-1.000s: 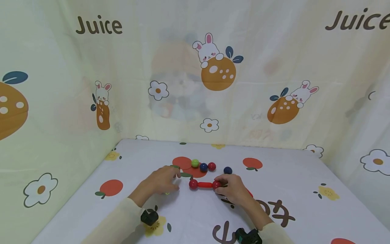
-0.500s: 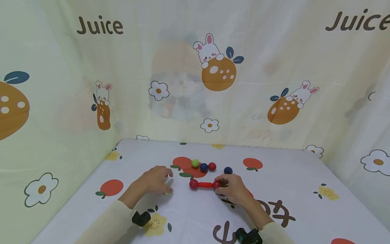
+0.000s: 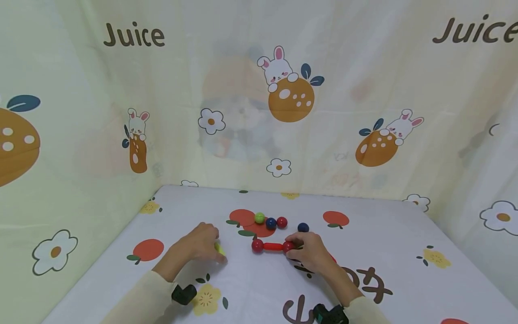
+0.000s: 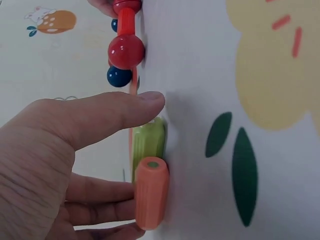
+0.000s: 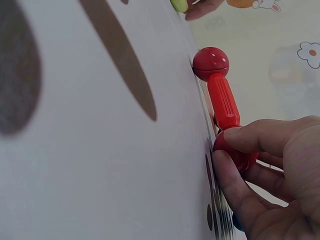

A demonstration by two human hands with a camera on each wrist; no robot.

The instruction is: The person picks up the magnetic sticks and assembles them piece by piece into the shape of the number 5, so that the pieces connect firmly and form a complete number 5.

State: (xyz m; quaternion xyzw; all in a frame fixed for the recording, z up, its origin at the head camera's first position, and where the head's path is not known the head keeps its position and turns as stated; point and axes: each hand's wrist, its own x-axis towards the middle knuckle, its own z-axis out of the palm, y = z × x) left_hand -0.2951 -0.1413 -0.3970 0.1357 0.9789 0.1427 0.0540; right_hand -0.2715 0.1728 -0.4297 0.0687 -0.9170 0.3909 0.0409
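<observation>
My right hand (image 3: 309, 249) pinches a red ball (image 5: 227, 145) between thumb and fingers. A red ribbed rod (image 3: 273, 246) joins it to another red ball (image 3: 257, 245) on the left. More red (image 3: 333, 258) shows behind the right hand, mostly hidden. My left hand (image 3: 202, 243) is at the table, with its thumb and fingers around a yellow-green rod (image 4: 148, 142). The thumb tip lies at one end of that rod; the index finger is hidden. An orange rod (image 4: 152, 195) lies alongside, near the other left fingers.
Behind the hands lie a green ball (image 3: 260, 218), a blue ball (image 3: 270, 223) and another red ball (image 3: 282, 222) in a row. One more blue ball (image 3: 303, 227) is beyond the right hand. A printed white cloth (image 3: 251, 288) covers the table; a curtain (image 3: 243, 90) hangs behind.
My left hand has moved left, away from the red piece, and its thumb and fingers have come closer together. More of the yellow-green rod shows. The right hand stays in place.
</observation>
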